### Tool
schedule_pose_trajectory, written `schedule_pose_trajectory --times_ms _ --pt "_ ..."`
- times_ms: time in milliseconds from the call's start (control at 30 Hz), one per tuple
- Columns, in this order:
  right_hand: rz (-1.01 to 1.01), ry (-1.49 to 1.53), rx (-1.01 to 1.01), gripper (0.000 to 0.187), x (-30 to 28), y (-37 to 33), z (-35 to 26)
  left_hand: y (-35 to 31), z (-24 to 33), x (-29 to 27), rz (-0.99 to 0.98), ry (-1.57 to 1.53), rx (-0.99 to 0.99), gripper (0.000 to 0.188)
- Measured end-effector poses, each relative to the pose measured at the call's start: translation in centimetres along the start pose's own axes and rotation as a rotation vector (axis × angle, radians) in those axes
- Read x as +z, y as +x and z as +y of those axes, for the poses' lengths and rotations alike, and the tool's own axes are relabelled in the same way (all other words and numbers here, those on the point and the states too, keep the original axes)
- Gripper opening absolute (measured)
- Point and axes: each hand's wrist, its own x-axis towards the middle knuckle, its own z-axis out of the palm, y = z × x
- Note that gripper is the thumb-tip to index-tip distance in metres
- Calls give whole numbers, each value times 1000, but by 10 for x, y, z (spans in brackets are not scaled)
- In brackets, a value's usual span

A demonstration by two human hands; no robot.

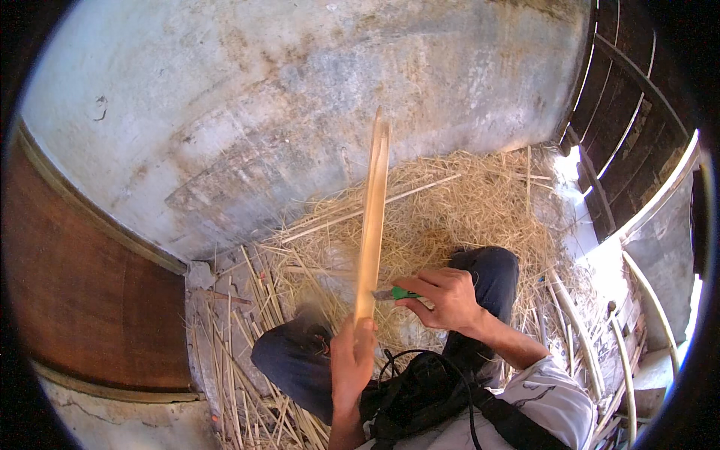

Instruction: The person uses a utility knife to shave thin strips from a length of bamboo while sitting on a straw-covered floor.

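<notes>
My left hand [352, 358] is closed round the lower end of a long split bamboo piece [373, 217]. The piece stands up away from me, its pale yellow face showing and its far end narrowing to a tip. In my right hand [448, 300] is a small green-handled knife [406, 293], gripped between thumb and fingers. Its short blade points left and meets the right edge of the bamboo, a little above my left hand. Whether the blade is cutting in or only touching, I cannot tell.
My bent knees in dark trousers [487, 274] frame the work. A heap of straw-like shavings [465, 210] covers the floor up to the stained wall [322, 97]. Thin strips [240, 375] lie at left, thicker poles [577, 330] at right. A brown panel [97, 285] and dark slatted door [630, 97] flank me.
</notes>
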Motion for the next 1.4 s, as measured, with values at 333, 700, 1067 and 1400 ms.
schedule_pose_trajectory --times_ms 333,700,1067,1400 --pt "12 -22 -16 43 -7 5 -5 -9 -5 -4 -33 -120 -27 31" --pt "167 -54 145 31 -12 24 40 -41 -21 -3 -144 -237 -210 28" --pt "105 -23 187 26 -17 57 67 -60 -36 -13 -134 -103 -232 32" --pt "169 -24 244 31 -22 73 84 -64 -41 -15 -186 -191 -301 34"
